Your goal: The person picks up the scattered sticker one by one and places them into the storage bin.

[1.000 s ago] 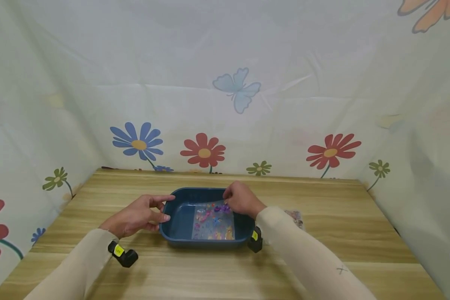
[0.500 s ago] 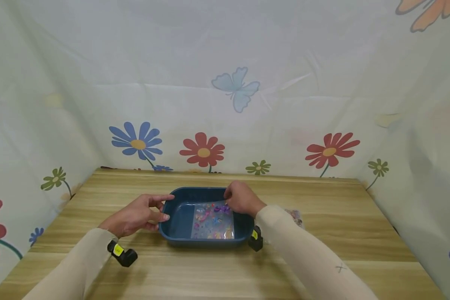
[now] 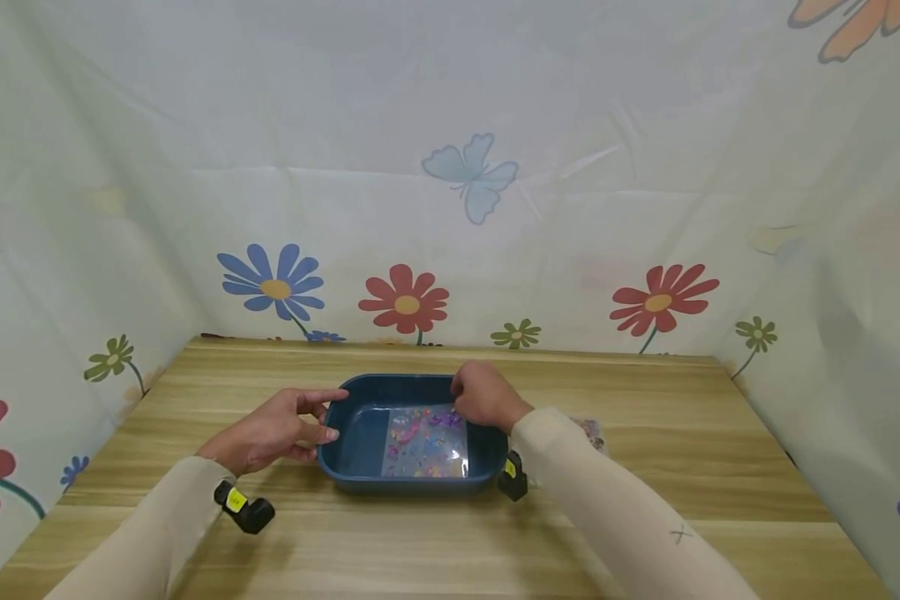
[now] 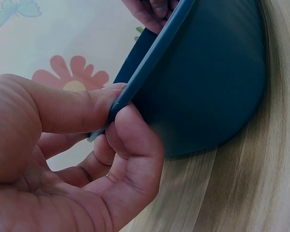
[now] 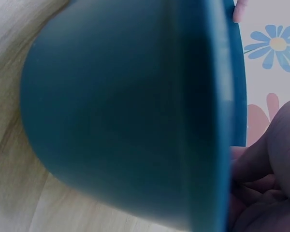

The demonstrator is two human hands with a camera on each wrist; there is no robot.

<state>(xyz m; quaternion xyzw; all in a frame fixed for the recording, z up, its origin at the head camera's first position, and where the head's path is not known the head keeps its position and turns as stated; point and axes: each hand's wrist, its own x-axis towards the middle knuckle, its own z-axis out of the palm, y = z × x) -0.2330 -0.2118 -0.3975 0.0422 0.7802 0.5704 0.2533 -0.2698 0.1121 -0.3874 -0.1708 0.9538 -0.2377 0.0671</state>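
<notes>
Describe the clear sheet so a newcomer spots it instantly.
On the wood-grain table sits a dark blue, round-cornered rectangular tray. Inside it, by the person's right hand, is a flat, clear rectangular sheet dotted with small multicoloured shapes. Its place inside the tray sets it apart from the small patterned item on the table, partly hidden by the beige right sleeve.

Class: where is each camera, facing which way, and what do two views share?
Head: worn there, facing forward and down at basin; left hand, right hand, sleeves.
Left wrist: worn there, facing basin rim; left hand, partial right.
Right wrist: worn there, facing basin wall; right hand, left fingertip.
Both wrist views share basin, table, backdrop.
</notes>
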